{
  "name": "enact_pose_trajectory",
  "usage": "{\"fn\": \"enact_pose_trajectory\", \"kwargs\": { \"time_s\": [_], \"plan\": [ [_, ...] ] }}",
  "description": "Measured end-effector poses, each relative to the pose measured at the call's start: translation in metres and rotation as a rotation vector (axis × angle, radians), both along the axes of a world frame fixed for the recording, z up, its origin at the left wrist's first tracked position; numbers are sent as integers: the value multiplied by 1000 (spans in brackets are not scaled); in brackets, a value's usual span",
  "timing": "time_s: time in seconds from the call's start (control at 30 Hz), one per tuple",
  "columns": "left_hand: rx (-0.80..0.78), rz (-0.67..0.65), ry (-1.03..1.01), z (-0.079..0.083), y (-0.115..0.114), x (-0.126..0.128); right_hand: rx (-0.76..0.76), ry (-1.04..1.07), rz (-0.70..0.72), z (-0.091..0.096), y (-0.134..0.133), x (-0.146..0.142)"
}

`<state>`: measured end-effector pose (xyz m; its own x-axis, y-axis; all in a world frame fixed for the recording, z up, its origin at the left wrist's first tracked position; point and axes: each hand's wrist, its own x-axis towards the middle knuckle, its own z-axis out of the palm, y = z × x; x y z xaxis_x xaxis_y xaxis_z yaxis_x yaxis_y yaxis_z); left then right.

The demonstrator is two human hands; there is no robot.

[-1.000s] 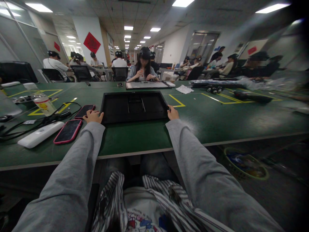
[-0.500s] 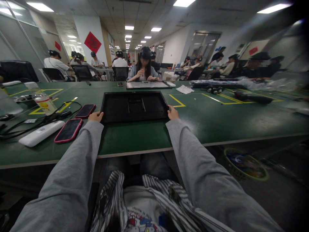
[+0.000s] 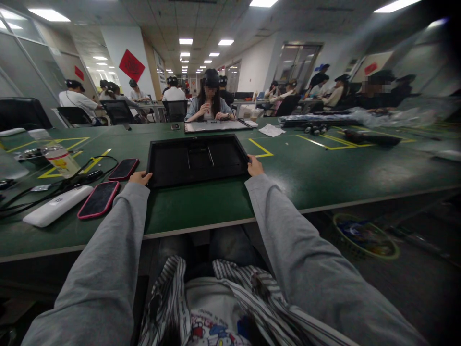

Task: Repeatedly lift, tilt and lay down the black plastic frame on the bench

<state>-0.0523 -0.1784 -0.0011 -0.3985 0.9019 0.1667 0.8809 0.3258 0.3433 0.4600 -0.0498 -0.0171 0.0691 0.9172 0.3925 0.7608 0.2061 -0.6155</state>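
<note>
A shallow black rectangular housing (image 3: 169,161), which looks like a monitor's back cover, lies on the green table with its hollow side up. Its rim stands up all round, and a recessed section with two bright metal strips sits in the middle. My left hand (image 3: 139,178) holds the left edge near the front corner, fingers partly hidden. At the opposite end, my right hand (image 3: 255,166) grips the right edge with the thumb on top. Two red-cased phones (image 3: 98,200) and a white power bank (image 3: 57,206) lie left of my left hand.
Across the green table (image 3: 281,182), a co-worker (image 3: 209,103) sits behind a pale flat panel (image 3: 216,126). To the left are a bottle (image 3: 61,158) and black cables (image 3: 72,181). Crumpled paper (image 3: 272,130) and plastic wrap (image 3: 378,117) lie at the right; a basket (image 3: 365,235) is below.
The view has shifted slightly, so most things sit a little further left. The black cover looks slightly turned, and my left hand's fingers appear straighter at its edge.
</note>
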Motion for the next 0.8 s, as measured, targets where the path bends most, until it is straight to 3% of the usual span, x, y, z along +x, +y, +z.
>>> {"fn": "enact_pose_trajectory", "kwargs": {
  "time_s": [0.33, 0.53, 0.8],
  "plan": [
    [-28, 91, 111, 5, -6, 24, 2, 24, 34, -2, 6, 4],
    [30, 85, 142, -1, -5, 22, 1, -7, 21, -3, 6, 4],
    [53, 95, 254, 11, -10, 29, -22, -15, -18, 2, 3, 4]
  ]
}}
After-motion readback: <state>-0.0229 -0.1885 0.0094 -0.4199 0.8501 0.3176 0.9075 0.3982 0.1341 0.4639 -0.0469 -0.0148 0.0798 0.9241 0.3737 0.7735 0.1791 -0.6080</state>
